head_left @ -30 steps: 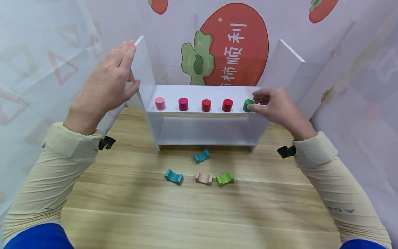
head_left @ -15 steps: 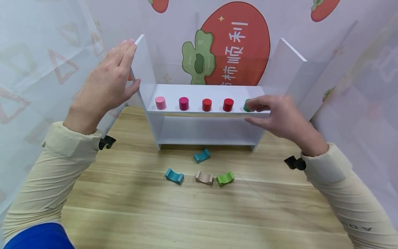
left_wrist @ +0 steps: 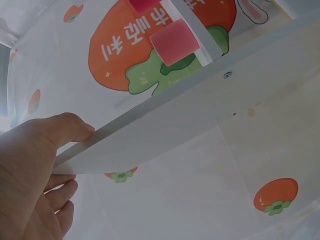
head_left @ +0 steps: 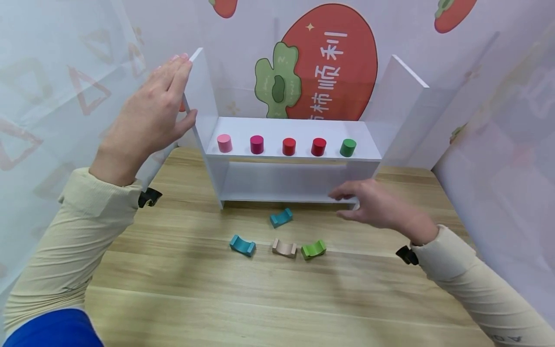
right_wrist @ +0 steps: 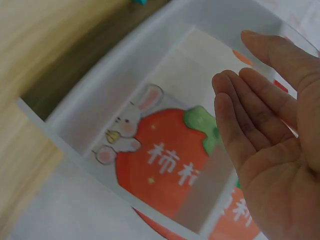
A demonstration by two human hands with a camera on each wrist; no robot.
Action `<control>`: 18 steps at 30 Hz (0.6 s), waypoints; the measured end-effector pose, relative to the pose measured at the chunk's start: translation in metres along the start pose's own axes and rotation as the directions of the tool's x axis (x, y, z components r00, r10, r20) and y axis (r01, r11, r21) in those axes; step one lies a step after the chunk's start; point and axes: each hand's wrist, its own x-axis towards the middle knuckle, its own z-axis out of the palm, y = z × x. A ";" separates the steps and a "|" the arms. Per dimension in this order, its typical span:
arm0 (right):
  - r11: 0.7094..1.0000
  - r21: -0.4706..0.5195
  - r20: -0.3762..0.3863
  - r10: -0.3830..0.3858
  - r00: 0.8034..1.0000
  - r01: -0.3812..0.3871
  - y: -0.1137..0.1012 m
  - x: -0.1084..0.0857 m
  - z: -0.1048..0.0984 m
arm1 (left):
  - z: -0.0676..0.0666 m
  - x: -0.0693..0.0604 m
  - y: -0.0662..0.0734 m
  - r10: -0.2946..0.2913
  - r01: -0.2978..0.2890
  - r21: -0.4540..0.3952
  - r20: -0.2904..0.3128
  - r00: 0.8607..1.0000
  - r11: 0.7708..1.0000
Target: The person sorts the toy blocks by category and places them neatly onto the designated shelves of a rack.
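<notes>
At the far left, a wrinkled cream sleeve (head_left: 82, 241) is worn, with a small black thing (head_left: 149, 198) fixed by its cuff. Past the cuff, the left side board of a plain white shelf (head_left: 286, 124) is gripped by the left hand (head_left: 143, 118), with the thumb on one face and the fingers on the other. The shelf is stood upright at the back of a light wooden table (head_left: 260, 303). Along its upper board, five short round blocks are lined up, spaced apart: a light pink block (head_left: 224, 143), a dark pink block (head_left: 257, 144), a red block (head_left: 289, 146), another red block (head_left: 318, 146) and a dark green block (head_left: 348, 147). On the table in front, four little curved blocks are laid: a blue one (head_left: 243, 246) at the left, another blue one (head_left: 282, 218) nearer the shelf, a tan one (head_left: 284, 248), and a bright green one (head_left: 313, 249) just beside the tan one. Behind the shelf, a big red fruit with green leaves is printed on a white sheet (head_left: 236, 53). At the right, the right hand (head_left: 377, 205) is held in front of the shelf's lower right corner, thumb and fingers spread apart. The two hands are kept well apart.
</notes>
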 end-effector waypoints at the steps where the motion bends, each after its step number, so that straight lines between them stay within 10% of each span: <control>1: 1.000 0.005 0.025 0.003 1.000 -0.003 0.001 0.000 0.005 | 0.001 0.000 0.000 -0.002 0.002 -0.003 -0.001 1.000 1.000; 18: 0.993 0.032 0.229 -0.114 0.967 0.110 0.020 0.001 0.082 | 0.001 0.000 0.000 -0.005 0.005 -0.004 -0.010 1.000 1.000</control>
